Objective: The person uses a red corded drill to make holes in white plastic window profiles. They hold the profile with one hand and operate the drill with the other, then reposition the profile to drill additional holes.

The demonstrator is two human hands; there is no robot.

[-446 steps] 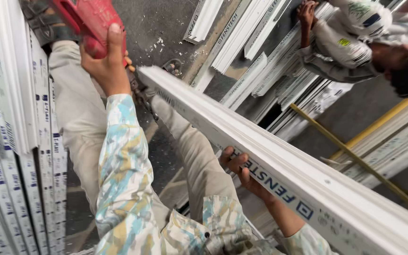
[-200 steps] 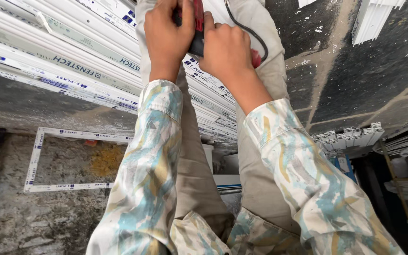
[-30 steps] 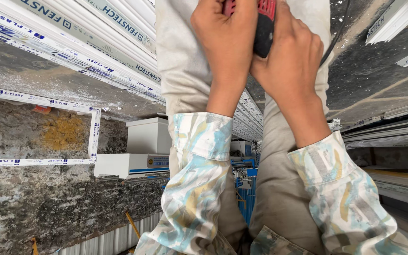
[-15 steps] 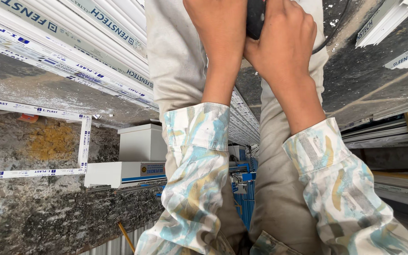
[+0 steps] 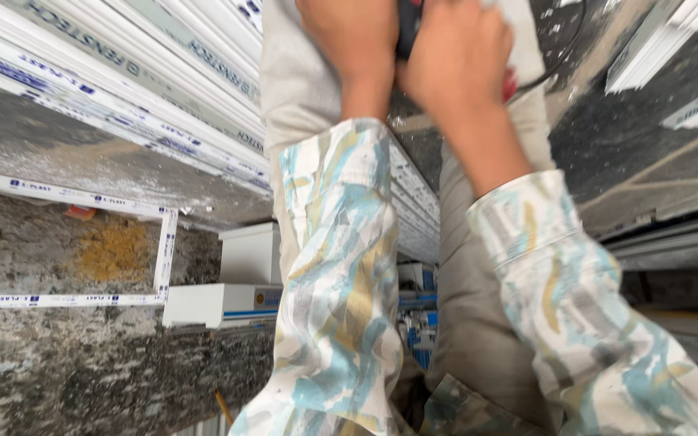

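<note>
I look down on a rough grey concrete floor [image 5: 82, 161] dusted with white shavings, with a yellowish stain on it. A stack of long white plastic profiles [image 5: 147, 73] runs slantwise across the upper left of my view. I take that stack as my landmark.

Below the stack, on the floor, lies a welded white frame corner [image 5: 163, 250] with thin blue print on its faces. Just to the right of that frame, and still below the stack, sits a white box-shaped machine [image 5: 228, 282] with a blue stripe along its lower block. More white profiles [image 5: 672, 40] lie well apart from the stack, at the far upper right.

At the right end of the stack are my two arms in patterned teal, cream and tan sleeves, over beige trousers. My left hand [image 5: 353, 40] and my right hand [image 5: 454, 56] are pressed side by side at the top edge of my view, both curled tight around a dark power tool [image 5: 408, 28]. Only a narrow strip of the tool shows between the hands, plus a bit of red casing at the right hand's outer edge. A thin black cable [image 5: 563, 52] curves away from it over the floor to the right. The rest of the tool is cut off by the frame edge.
</note>
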